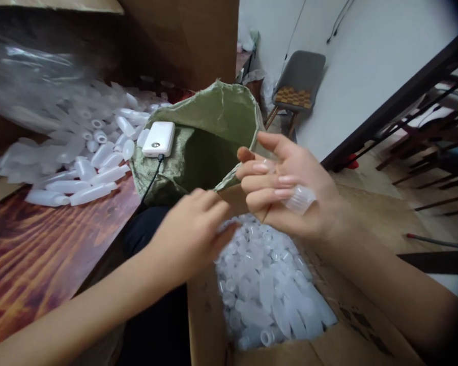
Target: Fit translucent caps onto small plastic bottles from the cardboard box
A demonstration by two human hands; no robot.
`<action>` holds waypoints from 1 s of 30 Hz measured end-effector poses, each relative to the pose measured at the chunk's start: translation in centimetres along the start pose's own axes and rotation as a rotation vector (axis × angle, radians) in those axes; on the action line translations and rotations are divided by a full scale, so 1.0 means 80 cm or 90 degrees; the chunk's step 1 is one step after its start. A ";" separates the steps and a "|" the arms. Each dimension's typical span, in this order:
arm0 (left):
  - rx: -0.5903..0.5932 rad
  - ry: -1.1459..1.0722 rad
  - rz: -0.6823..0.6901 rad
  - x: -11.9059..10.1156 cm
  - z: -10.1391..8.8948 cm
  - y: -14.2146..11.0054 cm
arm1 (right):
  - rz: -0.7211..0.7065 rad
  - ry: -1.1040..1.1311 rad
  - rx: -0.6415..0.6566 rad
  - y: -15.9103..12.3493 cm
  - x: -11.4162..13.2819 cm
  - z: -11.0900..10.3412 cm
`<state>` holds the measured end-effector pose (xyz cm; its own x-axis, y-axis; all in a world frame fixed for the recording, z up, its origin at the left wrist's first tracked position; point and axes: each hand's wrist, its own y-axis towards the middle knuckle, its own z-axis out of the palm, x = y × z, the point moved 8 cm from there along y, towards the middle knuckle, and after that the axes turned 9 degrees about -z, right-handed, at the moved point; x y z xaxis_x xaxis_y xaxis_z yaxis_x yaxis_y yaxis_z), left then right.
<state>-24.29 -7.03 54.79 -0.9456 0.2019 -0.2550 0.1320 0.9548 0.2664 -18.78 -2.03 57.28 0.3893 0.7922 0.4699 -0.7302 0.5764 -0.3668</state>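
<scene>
My right hand (286, 185) is raised over the carton's far side, palm turned up, its fingers curled on a small clear ribbed plastic cap (301, 199). Another bit of clear plastic shows between its thumb and fingers, too blurred to name. My left hand (196, 236), back upward, hovers at the carton's left edge. Its fingers point down and are smeared by motion, so whether they hold anything is hidden. Below both hands, an open cardboard carton (208, 325) holds many translucent plastic bottles and small clear pieces (267, 284).
A green woven sack (229, 109) gapes behind the carton, with a white power bank (159, 138) and cable at its rim. Translucent bottles (87, 178) are heaped on the wood-grain table (41, 249) at left. A grey chair (303, 76) stands by the wall.
</scene>
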 end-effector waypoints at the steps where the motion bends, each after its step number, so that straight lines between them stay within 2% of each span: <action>1: 0.098 -0.002 0.065 -0.028 0.019 -0.007 | -0.008 0.006 0.009 -0.003 0.003 0.004; 3: 0.280 0.005 0.218 -0.082 0.059 -0.028 | -0.012 0.007 0.019 -0.006 0.006 0.006; 5: 0.429 0.046 0.321 -0.119 0.099 -0.048 | -0.019 -0.001 0.016 -0.005 0.006 0.001; 6: 0.485 0.075 0.354 -0.131 0.116 -0.055 | -0.026 -0.003 0.012 -0.004 0.006 -0.003; 8: 0.543 0.120 0.399 -0.149 0.143 -0.064 | -0.030 -0.007 0.007 -0.001 0.005 -0.010; 10: 0.536 0.140 0.418 -0.161 0.159 -0.066 | -0.014 -0.003 0.000 0.003 0.000 -0.016; 13: 0.502 0.149 0.392 -0.168 0.173 -0.070 | 0.024 0.014 -0.036 0.007 -0.010 -0.027; 17: 0.503 0.151 0.339 -0.162 0.184 -0.088 | 0.125 -0.005 -0.112 0.008 -0.041 -0.049; 21: 0.492 0.145 0.292 -0.154 0.190 -0.099 | 0.228 -0.069 -0.137 0.005 -0.075 -0.064; 25: 0.453 0.106 0.279 -0.153 0.180 -0.093 | 0.272 -0.122 -0.120 0.002 -0.090 -0.065; 30: 0.418 0.023 0.248 -0.147 0.148 -0.077 | 0.313 -0.158 -0.086 -0.003 -0.100 -0.062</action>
<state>-10.46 -12.74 45.17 -0.8026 0.5536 -0.2220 0.5963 0.7524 -0.2799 -18.99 -7.52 49.63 -0.1336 0.9128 0.3860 -0.7078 0.1847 -0.6818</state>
